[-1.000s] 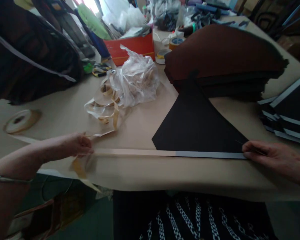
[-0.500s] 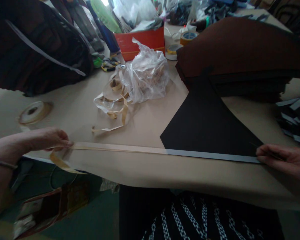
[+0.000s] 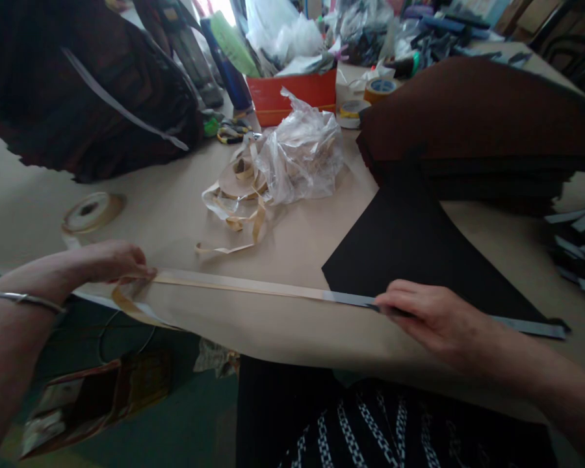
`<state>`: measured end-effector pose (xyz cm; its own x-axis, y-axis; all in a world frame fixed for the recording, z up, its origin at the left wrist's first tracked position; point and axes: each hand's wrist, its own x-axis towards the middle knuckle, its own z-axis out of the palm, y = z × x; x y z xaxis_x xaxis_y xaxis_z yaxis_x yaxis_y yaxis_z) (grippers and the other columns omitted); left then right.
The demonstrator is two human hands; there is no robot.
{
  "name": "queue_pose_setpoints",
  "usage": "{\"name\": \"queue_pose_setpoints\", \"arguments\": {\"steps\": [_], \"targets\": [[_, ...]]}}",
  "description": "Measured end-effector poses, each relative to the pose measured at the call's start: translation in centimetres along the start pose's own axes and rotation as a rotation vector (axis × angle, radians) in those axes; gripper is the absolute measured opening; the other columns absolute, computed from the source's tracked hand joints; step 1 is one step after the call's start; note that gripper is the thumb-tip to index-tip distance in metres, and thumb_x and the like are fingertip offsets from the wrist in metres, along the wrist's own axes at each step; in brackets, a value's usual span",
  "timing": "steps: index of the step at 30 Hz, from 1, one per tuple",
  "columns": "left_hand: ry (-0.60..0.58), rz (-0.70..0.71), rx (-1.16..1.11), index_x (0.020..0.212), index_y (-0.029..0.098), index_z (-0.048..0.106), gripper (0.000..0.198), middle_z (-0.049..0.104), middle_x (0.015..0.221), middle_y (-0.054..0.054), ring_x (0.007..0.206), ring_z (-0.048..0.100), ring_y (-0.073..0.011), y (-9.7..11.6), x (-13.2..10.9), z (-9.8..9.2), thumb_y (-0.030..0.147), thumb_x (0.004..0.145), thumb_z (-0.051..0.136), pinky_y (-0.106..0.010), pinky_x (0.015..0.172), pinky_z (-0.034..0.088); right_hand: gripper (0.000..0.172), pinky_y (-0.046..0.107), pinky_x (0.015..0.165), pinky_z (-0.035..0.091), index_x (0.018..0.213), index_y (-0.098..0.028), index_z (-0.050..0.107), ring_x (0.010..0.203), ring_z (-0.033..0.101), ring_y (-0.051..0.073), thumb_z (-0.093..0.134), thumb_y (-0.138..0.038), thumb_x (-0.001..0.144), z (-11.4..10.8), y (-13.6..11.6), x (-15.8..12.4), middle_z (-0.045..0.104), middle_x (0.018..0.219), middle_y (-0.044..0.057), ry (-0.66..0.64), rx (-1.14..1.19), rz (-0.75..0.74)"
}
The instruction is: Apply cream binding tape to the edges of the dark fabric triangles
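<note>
At the left of the frame, the left hand (image 3: 119,261) is pinching the pale tape (image 3: 253,286), which is stretching across the lower middle and along the bottom edge of the black sheet (image 3: 404,244), right of centre. There the right hand (image 3: 431,320) is bending its fingers over the tape; whether they are gripping anything, I cannot tell.

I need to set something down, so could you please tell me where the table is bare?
The table is bare between the tape roll and the curled strips, and between the plastic bag and the black panel. It is crowded around the red box and brown stack.
</note>
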<state>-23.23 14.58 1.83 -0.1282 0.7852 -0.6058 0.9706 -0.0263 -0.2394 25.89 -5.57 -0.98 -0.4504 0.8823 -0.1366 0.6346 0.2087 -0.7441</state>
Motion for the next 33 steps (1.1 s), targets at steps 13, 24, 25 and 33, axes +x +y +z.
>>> {"name": "queue_pose_setpoints", "arguments": {"steps": [13,24,25,33], "targets": [[0.314,0.341,-0.02,0.103,0.01,0.064,0.031,0.059,0.097,-0.006,0.087,0.048,-0.0159,7.3,-4.7,-1.4,0.031,0.082,0.056,-0.023,0.079,0.032,0.033,0.018,0.037,0.032,0.119,-0.018,0.048,0.037,0.04,0.002,0.042,-0.038,0.093,2.6,-0.4,5.0,0.068,0.1,0.008,-0.161,0.706,0.259],[0.416,0.872,-0.109,0.085,0.017,0.067,0.016,0.064,0.08,-0.006,0.074,0.059,-0.0174,24.0,-11.0,4.1,0.025,0.084,0.053,-0.028,0.067,0.043,0.023,0.023,0.058,0.037,0.074,-0.017,0.065,0.063,0.049,0.01,0.05,-0.032,0.085,2.1,-2.1,4.5,0.057,0.069,0.0,0.089,0.304,0.227],[0.418,0.866,-0.096,0.083,0.016,0.066,0.015,0.064,0.078,-0.006,0.072,0.059,-0.0175,24.3,-10.9,4.1,0.024,0.082,0.054,-0.028,0.065,0.043,0.022,0.022,0.056,0.036,0.08,-0.017,0.066,0.061,0.049,0.01,0.05,-0.032,0.085,2.6,-2.0,4.6,0.058,0.07,0.0,0.074,0.341,0.243],[0.408,0.871,0.013,0.082,0.016,0.067,0.016,0.067,0.08,-0.01,0.076,0.063,-0.0228,25.3,-10.0,3.4,0.028,0.078,0.058,-0.031,0.066,0.046,0.043,0.02,0.048,0.035,0.121,-0.016,0.057,0.052,0.046,0.008,0.057,-0.026,0.08,5.2,-1.1,4.9,0.056,0.065,-0.003,0.15,0.384,0.296]]}}
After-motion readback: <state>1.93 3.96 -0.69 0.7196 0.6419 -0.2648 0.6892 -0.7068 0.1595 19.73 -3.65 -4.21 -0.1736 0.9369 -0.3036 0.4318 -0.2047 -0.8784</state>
